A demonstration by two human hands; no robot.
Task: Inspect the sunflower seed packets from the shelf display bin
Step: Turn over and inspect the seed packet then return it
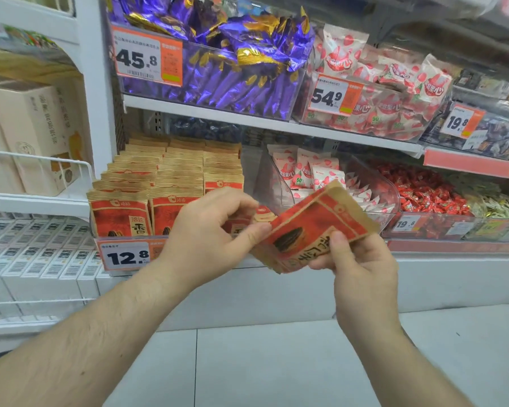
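A shop aisle with white shelves (265, 120) of snacks fills the view, above a pale tiled floor (276, 362). In front of the lower shelf a person holds a small stack of seed packets (312, 230), brown paper with red panels and a dark seed printed on the front, tilted so its top points up and to the right. The right hand (362, 268) grips the stack's lower right corner, thumb on the front and fingers curled behind. The left hand (209, 233) pinches the stack's left edge between thumb and forefinger; how many packets are in the stack cannot be told, as the edges blur together.

Just behind the left hand stands the display bin (130, 243), packed with rows of the same packets (159, 183) standing upright; the left hand hides the bin's front right part. A price label (128, 255) reading 12.8 sits on its front, its right end covered by the wrist.

To the right, a clear bin of white and pink packets (306, 171), then red sweets (423, 192). On the shelf above, purple foil bags (232, 60) and more pink-and-white bags (394, 83). At left, cream boxes (33, 127) behind a wire rail, cut off by the frame edge. Open floor lies below the forearms.
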